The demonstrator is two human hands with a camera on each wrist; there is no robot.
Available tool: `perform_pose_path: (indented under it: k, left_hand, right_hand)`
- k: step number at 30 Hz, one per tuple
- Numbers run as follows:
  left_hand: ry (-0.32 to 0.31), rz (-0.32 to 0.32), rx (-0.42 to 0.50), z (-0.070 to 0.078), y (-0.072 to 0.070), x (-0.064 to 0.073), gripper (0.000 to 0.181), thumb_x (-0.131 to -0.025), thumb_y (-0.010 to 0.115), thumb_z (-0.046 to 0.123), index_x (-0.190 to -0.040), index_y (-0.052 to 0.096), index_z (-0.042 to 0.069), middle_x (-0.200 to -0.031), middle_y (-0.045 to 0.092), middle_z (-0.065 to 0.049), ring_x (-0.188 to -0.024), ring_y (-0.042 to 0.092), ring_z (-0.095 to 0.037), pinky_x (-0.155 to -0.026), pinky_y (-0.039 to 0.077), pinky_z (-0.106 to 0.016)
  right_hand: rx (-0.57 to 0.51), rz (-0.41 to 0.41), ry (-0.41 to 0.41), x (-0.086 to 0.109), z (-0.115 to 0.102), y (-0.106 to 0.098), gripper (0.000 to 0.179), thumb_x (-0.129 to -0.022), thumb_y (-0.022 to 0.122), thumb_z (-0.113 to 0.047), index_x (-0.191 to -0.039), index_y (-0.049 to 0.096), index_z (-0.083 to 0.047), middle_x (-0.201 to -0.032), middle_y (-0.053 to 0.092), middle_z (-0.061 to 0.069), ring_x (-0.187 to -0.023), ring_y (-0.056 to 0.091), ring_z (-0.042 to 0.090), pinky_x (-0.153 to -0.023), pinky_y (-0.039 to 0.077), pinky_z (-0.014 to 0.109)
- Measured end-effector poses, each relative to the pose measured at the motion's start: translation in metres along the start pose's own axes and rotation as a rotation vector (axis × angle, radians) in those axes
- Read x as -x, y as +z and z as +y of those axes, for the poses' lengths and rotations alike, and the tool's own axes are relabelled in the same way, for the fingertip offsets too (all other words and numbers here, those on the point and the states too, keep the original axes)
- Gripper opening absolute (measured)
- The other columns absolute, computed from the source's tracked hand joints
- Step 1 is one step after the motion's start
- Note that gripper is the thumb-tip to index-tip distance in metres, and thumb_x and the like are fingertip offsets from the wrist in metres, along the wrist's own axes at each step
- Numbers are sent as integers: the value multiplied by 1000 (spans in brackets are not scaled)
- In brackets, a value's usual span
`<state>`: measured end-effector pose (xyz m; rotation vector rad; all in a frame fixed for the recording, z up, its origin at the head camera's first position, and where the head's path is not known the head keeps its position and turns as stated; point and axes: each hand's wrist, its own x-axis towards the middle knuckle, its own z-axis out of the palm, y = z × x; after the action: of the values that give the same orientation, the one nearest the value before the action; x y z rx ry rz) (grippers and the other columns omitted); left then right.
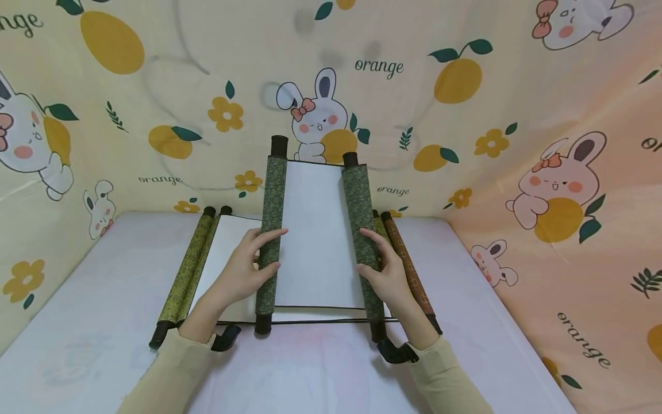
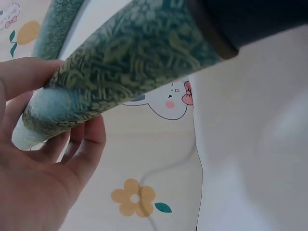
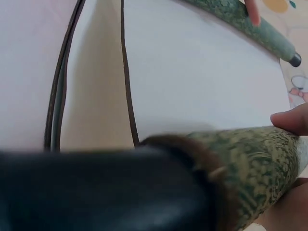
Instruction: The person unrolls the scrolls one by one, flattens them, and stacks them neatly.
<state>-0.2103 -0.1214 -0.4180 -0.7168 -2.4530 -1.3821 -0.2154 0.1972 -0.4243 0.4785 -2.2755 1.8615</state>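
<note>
A partly unrolled scroll, white sheet (image 1: 318, 241) between two dark green patterned rolls with black end knobs, is held up in the middle of the head view. My left hand (image 1: 245, 261) grips its left roll (image 1: 274, 190), thumb on one side and fingers curled round the other, as the left wrist view also shows. On the right roll (image 1: 358, 192), my right hand (image 1: 385, 270) has the same kind of grip. The scroll overlaps another opened white scroll sheet (image 1: 227, 241) lying beneath. In the right wrist view the held roll (image 3: 260, 154) fills the lower right.
Paired yellow-green rolls (image 1: 188, 276) lie on the white table (image 1: 93, 287) at left. A brown patterned roll (image 1: 408, 264) lies at right, beside a yellow-green roll (image 1: 380, 224). Behind and at both sides hangs a cream cloth (image 1: 310, 34) printed with rabbits and oranges.
</note>
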Motion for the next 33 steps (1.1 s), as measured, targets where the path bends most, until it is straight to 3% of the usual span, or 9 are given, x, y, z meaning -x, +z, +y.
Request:
perform_pose_path:
  k: [11, 14, 17, 19, 21, 24, 27, 30, 33]
  left_hand:
    - [-47, 8, 7, 2, -8, 1, 74, -94, 60, -10, -160, 41, 16, -157, 33, -25, -145, 35, -45, -100, 44, -66]
    - [-58, 20, 8, 3, -8, 0, 74, -93, 57, -12, -160, 41, 16, -158, 31, -25, -147, 32, -46, -104, 41, -66]
    - [-70, 28, 13, 3, -8, 0, 76, -91, 54, -13, -161, 40, 15, -158, 30, -26, -147, 31, -46, -107, 38, -67]
    - [-83, 35, 21, 3, -8, -1, 78, -90, 52, -14, -161, 40, 16, -158, 29, -27, -147, 31, -46, -105, 39, -64]
    - [-94, 43, 35, 3, -8, -1, 79, -89, 51, -15, -160, 41, 17, -158, 29, -27, -147, 31, -45, -101, 39, -60]
    - [-114, 44, 65, 4, -7, -1, 80, -88, 48, -16, -160, 42, 19, -158, 26, -27, -142, 35, -43, -87, 42, -49]
    - [-136, 31, 106, 4, -6, -1, 81, -88, 45, -16, -160, 40, 20, -158, 22, -27, -132, 39, -39, -68, 43, -36]
    - [-162, 23, 129, 5, -5, 0, 80, -89, 44, -15, -161, 37, 20, -158, 19, -25, -117, 44, -39, -58, 40, -34]
    - [-184, 31, 139, 5, -3, 0, 78, -90, 43, -12, -161, 35, 19, -158, 18, -24, -129, 40, -43, -78, 43, -45]
  right_hand:
    - [-6, 27, 22, -1, -3, -8, 71, -93, 62, 14, -154, 51, -21, -166, 35, -2, -158, 15, 20, -123, 16, 62]
    - [-4, 15, 48, -1, -3, -9, 71, -94, 61, 13, -155, 51, -23, -168, 31, -4, -157, 16, 23, -119, 27, 59]
    - [5, 10, 67, -1, -2, -10, 75, -94, 57, 13, -156, 49, -28, -168, 30, -7, -116, 56, 26, -85, 51, 39]
    - [-7, 10, 66, -1, -2, -10, 78, -94, 53, 15, -156, 48, -32, -167, 30, -9, -75, 50, 18, -62, 41, 27]
    - [-23, 11, 58, -1, -3, -9, 81, -93, 49, 16, -157, 48, -33, -166, 32, -10, -61, 33, 17, -51, 29, 25]
    - [-23, 10, 47, -1, -2, -8, 82, -91, 49, 16, -157, 48, -32, -166, 34, -9, -101, 59, 6, -64, 40, 22]
    - [9, 10, 55, -1, -2, -6, 81, -89, 60, 14, -157, 48, -29, -166, 34, -7, -152, 25, 11, -88, 44, 29]
    - [60, 19, 76, 0, -1, -4, 82, -87, 73, 9, -155, 50, -30, -166, 34, -5, -157, 20, 21, -96, 45, 37]
    - [99, 28, 82, 1, 0, -3, 82, -86, 77, 7, -154, 50, -30, -166, 35, -5, -157, 17, 23, -95, 46, 40]
